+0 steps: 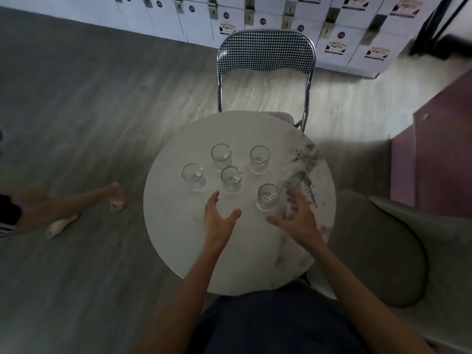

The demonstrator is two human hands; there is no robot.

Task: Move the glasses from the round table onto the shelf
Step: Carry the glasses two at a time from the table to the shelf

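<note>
Both hands spread, left hand [219, 221], right hand [296, 221]; five glasses [231, 179] upright, mouths up, round table [178, 251].

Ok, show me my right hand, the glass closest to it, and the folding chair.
Right hand [298, 223]: head view, middle of the hand.
Closest glass [267, 199]: head view, its clear bottom seen through the rim.
Folding chair [265, 51]: head view, checked backrest.
</note>
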